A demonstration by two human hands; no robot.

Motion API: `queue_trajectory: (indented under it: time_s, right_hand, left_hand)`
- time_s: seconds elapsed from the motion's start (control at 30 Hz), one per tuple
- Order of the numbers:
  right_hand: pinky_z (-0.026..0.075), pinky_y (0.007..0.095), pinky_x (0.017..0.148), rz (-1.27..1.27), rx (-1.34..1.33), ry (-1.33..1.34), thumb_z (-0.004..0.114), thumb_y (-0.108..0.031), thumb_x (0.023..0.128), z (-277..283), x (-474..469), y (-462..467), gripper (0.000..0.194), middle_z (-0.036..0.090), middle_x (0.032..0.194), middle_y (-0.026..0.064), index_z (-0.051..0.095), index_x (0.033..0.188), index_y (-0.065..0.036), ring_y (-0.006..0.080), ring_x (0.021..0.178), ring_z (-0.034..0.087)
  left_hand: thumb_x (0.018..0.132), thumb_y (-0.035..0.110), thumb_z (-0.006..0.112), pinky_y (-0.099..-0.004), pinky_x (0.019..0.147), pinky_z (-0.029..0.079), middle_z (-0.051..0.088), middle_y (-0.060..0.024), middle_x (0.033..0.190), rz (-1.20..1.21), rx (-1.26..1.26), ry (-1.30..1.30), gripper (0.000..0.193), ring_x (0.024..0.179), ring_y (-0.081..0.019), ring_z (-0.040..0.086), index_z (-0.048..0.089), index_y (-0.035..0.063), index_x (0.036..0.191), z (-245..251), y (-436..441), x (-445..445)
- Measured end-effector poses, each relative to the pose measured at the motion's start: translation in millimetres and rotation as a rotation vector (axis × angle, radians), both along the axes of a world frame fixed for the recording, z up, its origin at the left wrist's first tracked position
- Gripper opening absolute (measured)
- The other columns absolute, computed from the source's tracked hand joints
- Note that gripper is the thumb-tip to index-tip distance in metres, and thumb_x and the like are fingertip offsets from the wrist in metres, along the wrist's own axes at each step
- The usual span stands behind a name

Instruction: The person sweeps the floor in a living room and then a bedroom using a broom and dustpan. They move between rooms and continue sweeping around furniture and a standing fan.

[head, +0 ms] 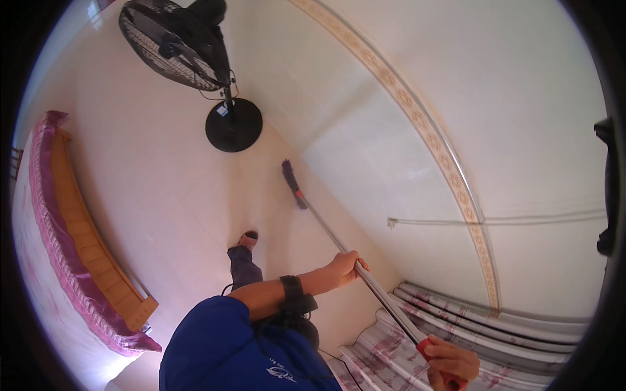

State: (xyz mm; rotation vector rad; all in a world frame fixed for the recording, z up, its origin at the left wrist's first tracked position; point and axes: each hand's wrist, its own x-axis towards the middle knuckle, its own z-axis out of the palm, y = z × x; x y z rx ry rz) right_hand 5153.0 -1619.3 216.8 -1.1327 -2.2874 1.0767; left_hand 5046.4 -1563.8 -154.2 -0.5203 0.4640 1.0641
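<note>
A metal-poled mop [323,227] slants from the lower right towards the floor. My left hand [346,268] is wrapped around the middle of its pole. At the top end, my right hand [452,361] grips the red handle [424,348]. The dark purple mop head [289,178], joined by a red connector, lies on the pale tiled floor [190,205], close to the foot of the wall. A black strap with a small device circles my left forearm.
A black pedestal fan [234,124] stands ahead near the tiled wall [342,127]. Along the left is a wooden bed frame [93,234] with a pink-edged cover [63,273]. Patterned curtains [386,337] hang at the lower right. A cable [435,222] runs along the wall.
</note>
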Motion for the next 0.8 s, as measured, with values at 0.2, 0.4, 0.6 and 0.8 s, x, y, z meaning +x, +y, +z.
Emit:
queue_trajectory:
  time_s: [0.2, 0.4, 0.6, 0.8]
  right_hand:
    - [0.052, 0.0406, 0.087, 0.055, -0.139, 0.026, 0.046, -0.054, 0.094, -12.7, -86.8, 11.7, 0.068, 0.063, 0.105, 0.0302, 0.064, 0.089, 0.011, 0.0408, 0.107, 0.061]
    - [0.057, 0.0406, 0.08, 0.349, 0.181, -0.264, 0.065, 0.011, 0.065, -102.6, -160.9, 33.6, 0.017, 0.07, 0.087, 0.0188, 0.066, 0.077, 0.0, 0.0359, 0.092, 0.069]
    - [0.05, 0.0394, 0.09, 0.23, -0.047, 0.038, 0.041, -0.049, 0.098, -43.7, -168.3, 32.9, 0.065, 0.063, 0.108, 0.0297, 0.064, 0.09, 0.011, 0.0405, 0.111, 0.058]
    - [0.055, 0.036, 0.083, 0.229, 0.262, -0.221, 0.065, 0.011, 0.066, -82.2, -197.0, 36.9, 0.017, 0.069, 0.096, 0.0167, 0.064, 0.078, 0.0, 0.0337, 0.099, 0.067]
  left_hand:
    - [0.086, 0.006, 0.044, -0.0402, 0.063, 0.044, 0.049, -0.0122, 0.066, 0.178, 0.058, 0.034, 0.018, 0.063, -0.0285, 0.05, 0.045, 0.0037, 0.068, -15.6, 52.8, -73.5]
    - [0.084, 0.005, 0.044, -0.0375, 0.058, 0.043, 0.045, -0.0107, 0.062, 0.262, -0.022, 0.013, 0.02, 0.056, -0.0257, 0.046, 0.042, 0.0048, 0.065, -109.2, 55.7, -142.5]
    - [0.085, 0.006, 0.045, -0.0389, 0.061, 0.043, 0.046, -0.0103, 0.063, 0.211, 0.016, 0.062, 0.02, 0.062, -0.0264, 0.049, 0.043, 0.0052, 0.064, -58.3, 53.4, -135.7]
    - [0.086, 0.005, 0.044, -0.0408, 0.056, 0.044, 0.046, -0.012, 0.062, 0.314, 0.055, -0.031, 0.02, 0.056, -0.0263, 0.047, 0.042, 0.0028, 0.067, -82.8, 80.3, -170.0]
